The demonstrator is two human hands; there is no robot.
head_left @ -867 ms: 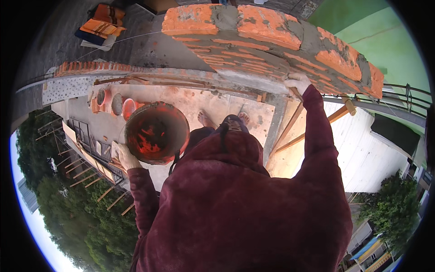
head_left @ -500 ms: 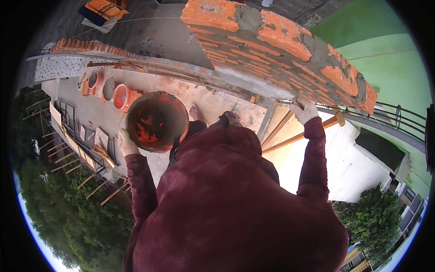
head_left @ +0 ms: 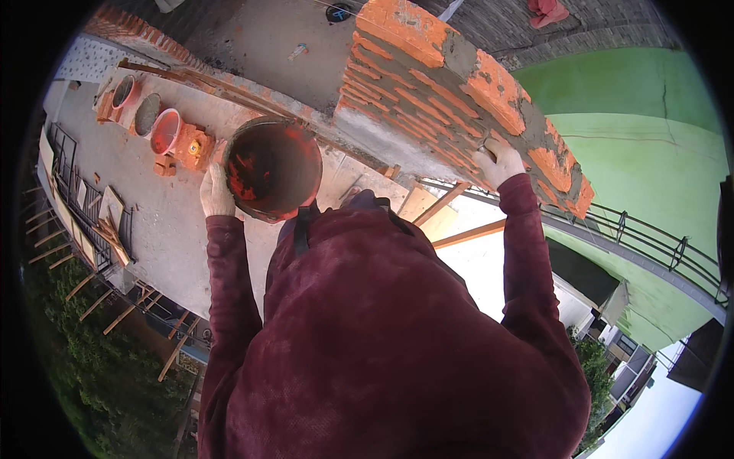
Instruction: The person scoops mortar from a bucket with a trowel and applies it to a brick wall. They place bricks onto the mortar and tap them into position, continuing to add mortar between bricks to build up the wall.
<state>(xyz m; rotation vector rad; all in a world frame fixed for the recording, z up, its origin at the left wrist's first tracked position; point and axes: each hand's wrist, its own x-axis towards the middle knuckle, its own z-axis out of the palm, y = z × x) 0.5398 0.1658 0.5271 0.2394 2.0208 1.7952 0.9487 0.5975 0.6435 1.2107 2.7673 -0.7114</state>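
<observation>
Clear air between bucket (head_left: 303,177) and right grip (head_left: 498,162), brick wall (head_left: 428,103) in the way beyond

Left hand (head_left: 218,191) reaches forward, fingers close together, maroon fabric sleeve (head_left: 232,268) behind it; well rightward, the right hand (head_left: 501,163) is curled.

An open-air building site. We identify it by the brick wall (head_left: 493,88), its courses bedded in grey mortar (head_left: 461,57), by the row of stained buckets (head_left: 163,138) on a pale floor (head_left: 180,222), and by the loose timber (head_left: 112,243) near the floor's edge. Around it we see greenery (head_left: 99,367) and, apparently, neighbouring buildings (head_left: 624,348), small and bent near the view's rim.
</observation>
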